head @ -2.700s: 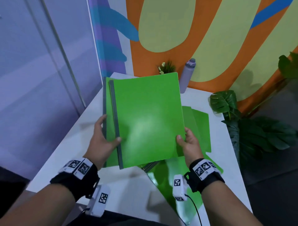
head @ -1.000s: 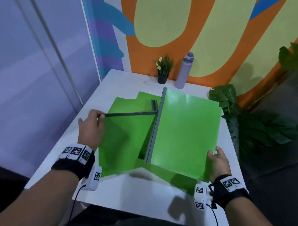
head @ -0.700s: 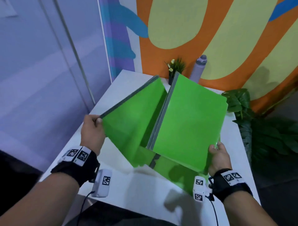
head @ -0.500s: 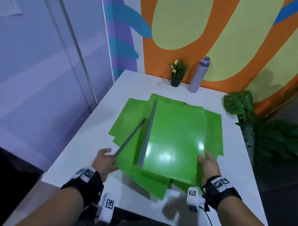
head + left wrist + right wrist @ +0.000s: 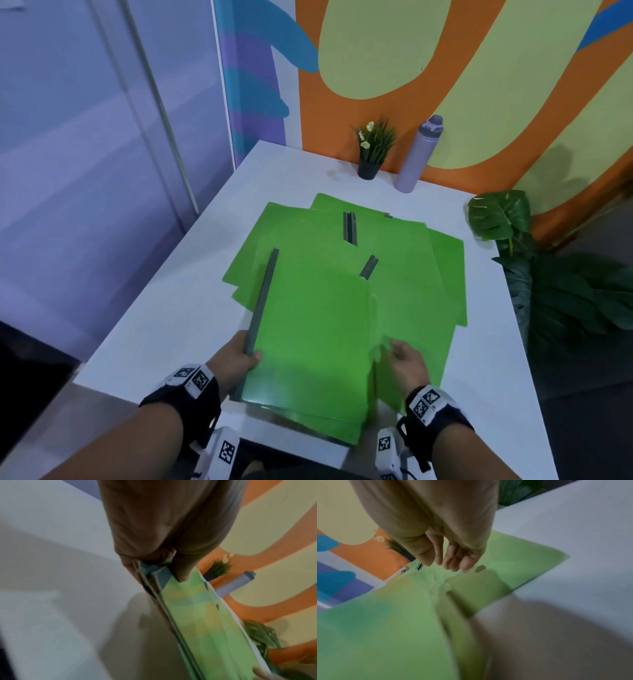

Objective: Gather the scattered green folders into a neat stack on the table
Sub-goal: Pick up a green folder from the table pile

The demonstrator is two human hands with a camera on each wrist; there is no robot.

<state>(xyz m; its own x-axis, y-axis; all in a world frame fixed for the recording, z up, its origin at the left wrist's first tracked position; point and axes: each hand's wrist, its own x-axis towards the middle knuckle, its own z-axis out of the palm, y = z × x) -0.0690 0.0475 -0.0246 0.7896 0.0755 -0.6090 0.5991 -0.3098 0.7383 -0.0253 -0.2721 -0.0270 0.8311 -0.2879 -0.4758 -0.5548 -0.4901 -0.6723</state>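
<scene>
Left hand (image 5: 236,356) pinching top folder (image 5: 308,329) by its grey spine, right hand (image 5: 406,359) loosely curled, fingertips (image 5: 453,563) over folders, holding nothing, more folders (image 5: 342,233) fanned beyond both hands

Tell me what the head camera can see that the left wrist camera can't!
Only the head view shows the right hand reaching onto the green folders, the whole messy pile, and the near edge of the white table. Only the left wrist view shows, close up, the thumb pressing on the grey spine and the layered folder edges. Both show the left hand gripping a folder by its spine, the purple bottle and the small potted plant.
</scene>
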